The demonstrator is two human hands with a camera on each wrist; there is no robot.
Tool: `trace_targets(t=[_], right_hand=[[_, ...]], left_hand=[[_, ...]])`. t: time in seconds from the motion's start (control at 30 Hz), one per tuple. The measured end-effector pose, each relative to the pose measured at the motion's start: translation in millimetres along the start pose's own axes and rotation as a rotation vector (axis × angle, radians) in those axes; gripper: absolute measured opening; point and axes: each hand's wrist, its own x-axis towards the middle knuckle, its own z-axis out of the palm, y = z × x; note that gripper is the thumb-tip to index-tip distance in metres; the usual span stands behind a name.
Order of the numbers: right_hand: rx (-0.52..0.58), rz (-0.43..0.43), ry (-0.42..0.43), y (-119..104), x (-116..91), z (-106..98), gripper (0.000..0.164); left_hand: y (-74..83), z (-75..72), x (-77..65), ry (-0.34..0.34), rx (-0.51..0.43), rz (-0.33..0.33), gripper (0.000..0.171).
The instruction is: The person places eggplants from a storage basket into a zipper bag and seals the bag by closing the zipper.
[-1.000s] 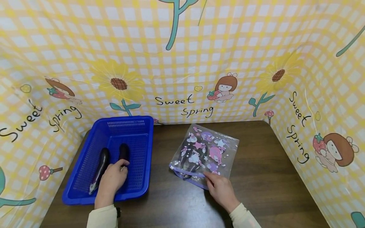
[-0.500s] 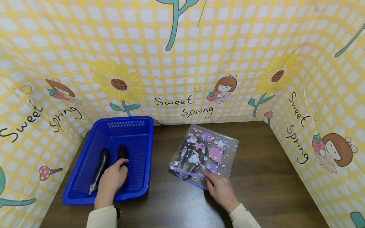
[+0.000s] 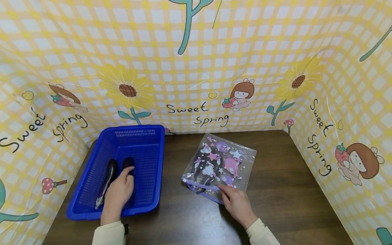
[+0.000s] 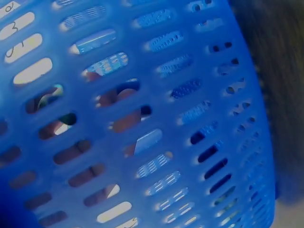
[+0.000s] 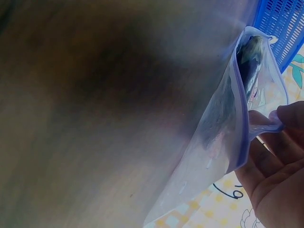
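Note:
In the head view my left hand (image 3: 119, 190) reaches into a blue plastic basket (image 3: 161, 163) and holds a dark eggplant (image 3: 128, 162). Much of that eggplant lies hidden under the hand. A second eggplant (image 3: 111, 173) rests to its left in the basket. My right hand (image 3: 240, 206) pinches the purple-edged mouth of a clear printed zip bag (image 3: 231, 165) lying on the table. In the right wrist view the bag's mouth gapes, showing an eggplant (image 5: 250, 61) inside. The left wrist view is mostly the slotted basket wall (image 4: 156, 114), the hand only glimpsed through slots.
The brown wooden table (image 3: 275, 183) extends to the right of the bag and between bag and basket. A yellow checked cloth (image 3: 190, 78) with cartoon prints hangs at the back and both sides.
My left hand and the eggplant under it have shifted slightly left, towards the other eggplant. The right hand and the bag have stayed in place.

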Motion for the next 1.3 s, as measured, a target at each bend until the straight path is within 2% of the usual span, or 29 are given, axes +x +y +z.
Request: trace_targets(t=[0.17,0.43,0.6,0.8,0.9,1.03,1.1,1.2,1.3], right_hand=[[-0.002,-0.009,0.001,1,0,0,0.028],[0.002,-0.008,-0.007,1,0,1,0.027],[0.007,-0.002,-0.023,0,1,1,0.026],[0.013,0.001,-0.022,-1,3,0,0.027],[0.016,0.011,-0.023,-1,3,-1,0.027],[0.014,0.026,-0.029,-1,2,-1,0.026],[0.014,0.031,-0.032,-1,2,-2,0.026],[0.016,0.029,-0.032,-1,2,-1,0.026],[0.01,0.015,-0.028,0,2,-1,0.025]], left_hand=[[-2.4,0.9,-1.8,0.029,-0.08,-0.008,0.055],[-4.8,-3.2,-7.0,0.068,-0.216,0.107,0.054],[-1.8,-5.9,-14.2,0.123,-0.239,0.146,0.052],[5.3,-6.8,-26.5,0.149,-0.266,0.229,0.047],[9.0,-6.3,-31.6,0.137,-0.349,0.279,0.044],[13.1,-4.8,-38.1,0.092,-0.536,0.355,0.042],[15.0,-3.5,-41.3,0.065,-0.593,0.37,0.041],[18.2,-1.2,-45.1,0.029,-0.619,0.338,0.04],[20.2,0.8,-47.8,-0.009,-0.597,0.277,0.039]])
